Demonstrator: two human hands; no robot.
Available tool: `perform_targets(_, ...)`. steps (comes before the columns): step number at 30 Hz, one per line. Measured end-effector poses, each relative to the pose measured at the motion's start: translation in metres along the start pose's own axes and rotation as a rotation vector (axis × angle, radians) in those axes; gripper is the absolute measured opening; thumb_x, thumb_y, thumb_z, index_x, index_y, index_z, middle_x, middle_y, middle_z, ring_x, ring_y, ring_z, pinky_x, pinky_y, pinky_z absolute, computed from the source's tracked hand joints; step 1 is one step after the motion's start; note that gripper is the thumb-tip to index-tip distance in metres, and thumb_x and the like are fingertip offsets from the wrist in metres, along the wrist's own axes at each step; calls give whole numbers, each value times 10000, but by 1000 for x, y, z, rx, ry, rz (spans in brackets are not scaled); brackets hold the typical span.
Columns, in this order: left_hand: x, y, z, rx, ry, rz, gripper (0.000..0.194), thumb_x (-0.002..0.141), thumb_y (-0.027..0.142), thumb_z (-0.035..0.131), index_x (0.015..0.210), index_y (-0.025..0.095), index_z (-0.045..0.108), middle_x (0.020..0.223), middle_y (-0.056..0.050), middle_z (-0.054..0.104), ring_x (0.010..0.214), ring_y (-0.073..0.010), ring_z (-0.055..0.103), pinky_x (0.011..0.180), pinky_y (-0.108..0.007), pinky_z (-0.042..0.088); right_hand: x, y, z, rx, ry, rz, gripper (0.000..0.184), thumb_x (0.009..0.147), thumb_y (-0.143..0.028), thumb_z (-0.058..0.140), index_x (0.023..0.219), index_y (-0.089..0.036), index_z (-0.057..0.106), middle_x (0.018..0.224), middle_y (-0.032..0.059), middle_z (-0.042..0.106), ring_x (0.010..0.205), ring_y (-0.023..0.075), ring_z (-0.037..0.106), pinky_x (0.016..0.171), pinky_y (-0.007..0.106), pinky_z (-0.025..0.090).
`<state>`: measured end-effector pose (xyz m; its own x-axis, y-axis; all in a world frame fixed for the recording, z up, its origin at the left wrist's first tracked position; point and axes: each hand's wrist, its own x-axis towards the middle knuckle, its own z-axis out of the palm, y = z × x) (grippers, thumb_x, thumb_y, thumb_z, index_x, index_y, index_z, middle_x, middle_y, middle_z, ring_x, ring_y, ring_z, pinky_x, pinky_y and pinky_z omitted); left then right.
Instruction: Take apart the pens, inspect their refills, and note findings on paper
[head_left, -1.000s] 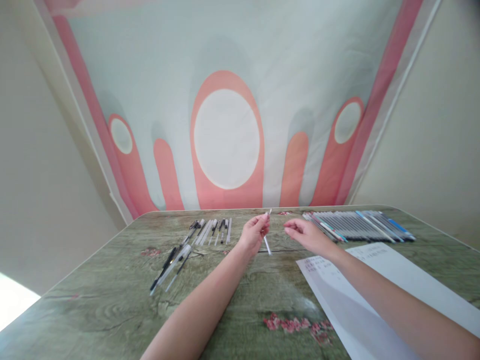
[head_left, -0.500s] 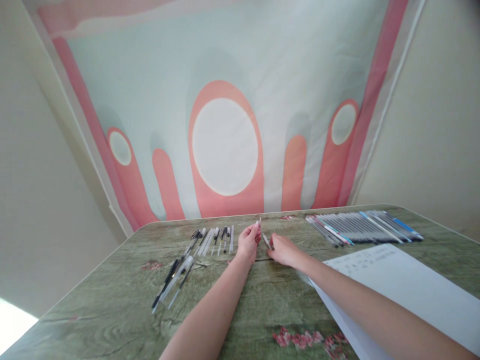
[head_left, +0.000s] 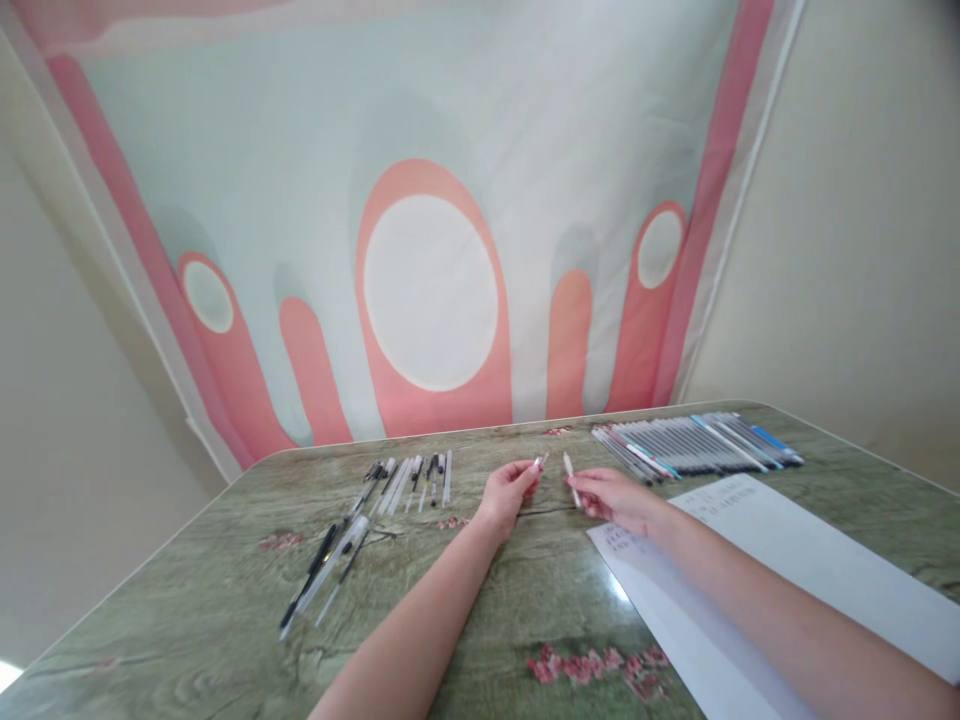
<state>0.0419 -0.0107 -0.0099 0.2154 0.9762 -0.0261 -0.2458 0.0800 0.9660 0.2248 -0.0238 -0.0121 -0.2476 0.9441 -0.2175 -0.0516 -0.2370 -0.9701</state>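
Observation:
My left hand point(head_left: 511, 492) is closed, its thumb and fingertips pinching a small whitish pen part point(head_left: 539, 462); whether this is a cap or a tip I cannot make out. Across a narrow gap, my right hand point(head_left: 606, 494) grips a slim white pen point(head_left: 568, 468) that points up and slightly left. The two held pieces are apart. On the left lie loose pen parts point(head_left: 396, 484), with clear barrels and black pieces among them. Further left and nearer to me is a heap of black and clear pen parts point(head_left: 330, 560).
A long row of pens point(head_left: 675, 446), mostly grey with some blue and white ones, lies at the back right. White paper sheets point(head_left: 757, 560) with writing sit under my right forearm. The wood-patterned table point(head_left: 195, 590) meets a pink and pale-green printed backdrop point(head_left: 431, 400).
My hands have moved further apart, the right one shifting rightward with the pen, which now stands more upright. The camera view has turned slightly to the right.

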Motion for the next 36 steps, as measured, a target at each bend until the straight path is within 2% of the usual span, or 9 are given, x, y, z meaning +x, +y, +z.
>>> perform_targets(4,-10,1,12,29,-162,-56,402,596,375,691,888,104,637,788,-58,618,625,-74,514,624,-208,402,5,5,-7,283,67,-54,114,699,-220,639,723,-139,562,609,-7,579,509,47,531,476,135,463)
perform_targets(8,-13,2,15,82,-231,-95,399,608,373,683,890,97,629,786,-65,616,620,-81,521,621,-218,412,10,9,-9,483,116,-106,101,702,-189,643,687,-144,555,608,-12,586,525,50,551,508,138,494)
perform_targets(17,-10,-4,16,161,-155,-33,369,590,391,682,814,104,618,657,-18,592,561,-75,505,589,-216,417,9,9,-7,636,140,-166,81,690,-150,656,687,-139,575,634,-11,598,553,51,564,506,126,504)
perform_targets(36,-11,-4,20,228,-84,11,323,603,363,667,793,108,612,592,-3,564,520,-75,478,538,-203,400,4,7,-3,576,126,-193,143,636,-179,703,704,-166,578,633,-34,589,541,48,549,510,132,497)
